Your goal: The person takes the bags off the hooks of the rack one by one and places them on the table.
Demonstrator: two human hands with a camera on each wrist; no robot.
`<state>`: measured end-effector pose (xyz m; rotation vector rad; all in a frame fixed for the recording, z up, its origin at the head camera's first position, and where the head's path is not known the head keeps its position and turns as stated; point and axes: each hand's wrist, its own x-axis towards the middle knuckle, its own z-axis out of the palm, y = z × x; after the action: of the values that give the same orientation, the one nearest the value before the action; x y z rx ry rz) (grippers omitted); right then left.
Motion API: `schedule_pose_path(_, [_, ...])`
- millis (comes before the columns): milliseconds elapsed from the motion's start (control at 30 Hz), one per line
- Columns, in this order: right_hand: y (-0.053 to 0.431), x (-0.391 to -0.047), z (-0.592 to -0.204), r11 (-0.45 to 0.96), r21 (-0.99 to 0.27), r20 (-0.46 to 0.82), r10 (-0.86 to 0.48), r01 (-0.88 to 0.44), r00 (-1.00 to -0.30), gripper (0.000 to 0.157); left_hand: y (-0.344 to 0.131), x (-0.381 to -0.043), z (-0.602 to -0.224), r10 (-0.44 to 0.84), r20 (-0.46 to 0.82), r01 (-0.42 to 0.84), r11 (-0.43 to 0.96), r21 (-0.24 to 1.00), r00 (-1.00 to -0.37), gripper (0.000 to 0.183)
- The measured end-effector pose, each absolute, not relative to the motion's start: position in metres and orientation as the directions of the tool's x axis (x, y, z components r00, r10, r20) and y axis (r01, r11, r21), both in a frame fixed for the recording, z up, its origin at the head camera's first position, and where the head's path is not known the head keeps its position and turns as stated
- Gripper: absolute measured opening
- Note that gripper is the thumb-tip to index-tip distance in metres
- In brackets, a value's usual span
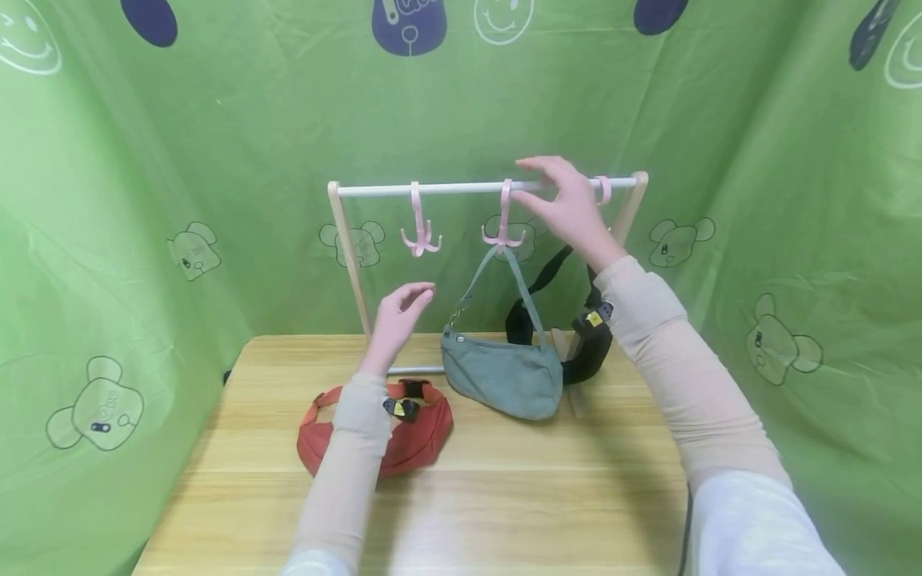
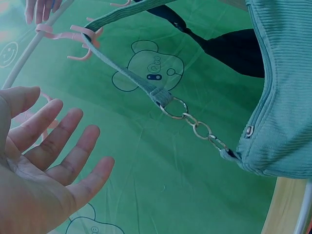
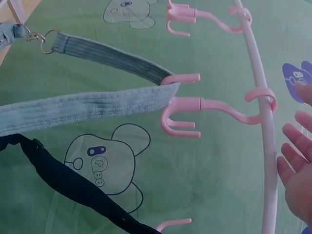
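Observation:
A teal corduroy shoulder bag (image 1: 500, 376) hangs by its strap from the middle pink hook (image 1: 504, 220) on the rack's rail (image 1: 461, 189). My right hand (image 1: 565, 200) is at the rail just right of that hook, thumb and fingers spread, holding nothing. In the right wrist view its fingers (image 3: 295, 156) are beside the rail. My left hand (image 1: 396, 324) hovers left of the bag, below the left pink hook (image 1: 419, 228). The left wrist view shows its fingers (image 2: 68, 141) apart and slightly bent, near the bag's strap and ring chain (image 2: 201, 129).
Under my left forearm, a red waist bag (image 1: 421, 436) lies on the wooden table (image 1: 519, 512). A black bag (image 1: 594, 356) hangs behind the teal one, partly hidden by it and my right arm. Green patterned cloth (image 1: 252, 120) surrounds the table.

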<state>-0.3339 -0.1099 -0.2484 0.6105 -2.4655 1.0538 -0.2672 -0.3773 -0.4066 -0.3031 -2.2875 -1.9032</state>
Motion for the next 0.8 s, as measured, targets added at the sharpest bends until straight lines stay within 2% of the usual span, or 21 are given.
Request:
schedule_pose_path(267, [-0.113,-0.338,-0.247,0.688,-0.539,0.422,-0.278,-0.486,-0.863,0.056,-0.372,-0.28,-0.419,0.078,0.232,0.242,0.157,0.958,-0.97,0.034])
schedule_pose_path(800, [-0.116,-0.343,-0.254,0.694,-0.493,0.452,-0.311,-0.525,-0.836,0.044,-0.359,-0.29,-0.421,0.115,0.219,0.237,0.182,0.954,-0.969,0.035])
